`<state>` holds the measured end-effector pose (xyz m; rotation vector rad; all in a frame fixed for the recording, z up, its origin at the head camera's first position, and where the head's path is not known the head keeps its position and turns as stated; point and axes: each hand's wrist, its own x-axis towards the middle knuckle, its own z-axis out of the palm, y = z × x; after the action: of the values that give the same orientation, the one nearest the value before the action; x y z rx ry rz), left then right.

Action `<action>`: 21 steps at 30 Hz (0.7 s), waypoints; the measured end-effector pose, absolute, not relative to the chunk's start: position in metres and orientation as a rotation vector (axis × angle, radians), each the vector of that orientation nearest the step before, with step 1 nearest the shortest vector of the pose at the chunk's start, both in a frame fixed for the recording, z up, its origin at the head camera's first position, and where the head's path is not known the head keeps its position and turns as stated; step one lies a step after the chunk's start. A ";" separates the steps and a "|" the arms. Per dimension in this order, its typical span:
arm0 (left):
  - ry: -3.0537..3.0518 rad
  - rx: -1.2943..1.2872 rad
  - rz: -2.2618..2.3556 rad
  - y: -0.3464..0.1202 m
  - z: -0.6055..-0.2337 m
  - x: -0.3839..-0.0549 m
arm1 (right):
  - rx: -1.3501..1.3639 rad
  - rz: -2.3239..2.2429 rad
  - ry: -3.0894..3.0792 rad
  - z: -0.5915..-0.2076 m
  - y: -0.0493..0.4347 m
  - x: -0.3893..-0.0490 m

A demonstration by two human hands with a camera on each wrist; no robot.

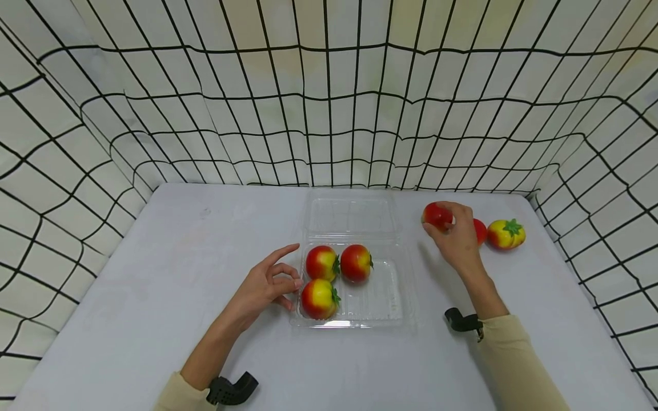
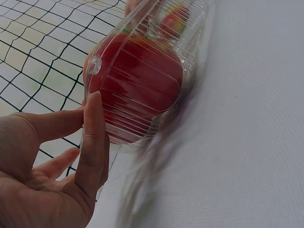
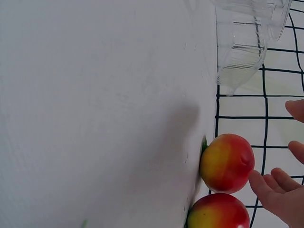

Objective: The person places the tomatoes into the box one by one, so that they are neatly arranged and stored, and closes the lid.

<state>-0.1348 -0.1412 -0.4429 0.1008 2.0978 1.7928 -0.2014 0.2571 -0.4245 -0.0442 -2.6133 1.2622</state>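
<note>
My right hand [image 1: 460,237] grips a red fruit [image 1: 436,215] between thumb and fingers at the right back of the table. In the right wrist view only part of that hand [image 3: 282,190] shows, and the held fruit is not seen. My left hand [image 1: 264,287] is at the left side of a clear plastic clamshell box [image 1: 375,297], its fingertips touching the wall. The left wrist view shows these fingers [image 2: 94,128] against the clear edge. Inside the box lie three red-and-yellow fruits [image 1: 356,264] with green leafy tops. The box's lid [image 1: 351,216] lies folded open behind it.
Two more fruits rest right of my right hand: a red one [image 1: 480,231] partly hidden by the hand, and a yellow-red one [image 1: 506,234]. Black wire netting [image 1: 329,114] rises along the back and sides of the white table [image 1: 180,245].
</note>
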 end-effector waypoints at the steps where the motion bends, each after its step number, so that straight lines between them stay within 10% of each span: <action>1: 2.099 0.103 1.792 -0.141 -0.443 -0.135 | -0.051 1.260 -2.616 -0.424 0.258 -0.202; 21: 2.080 0.121 1.803 -0.142 -0.442 -0.134 | -0.097 1.217 -2.756 -0.424 0.268 -0.206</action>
<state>-0.1345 -0.1423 -0.4419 0.1207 2.0801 1.8031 -0.2064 0.2683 -0.4243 -0.0972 -2.7555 1.2168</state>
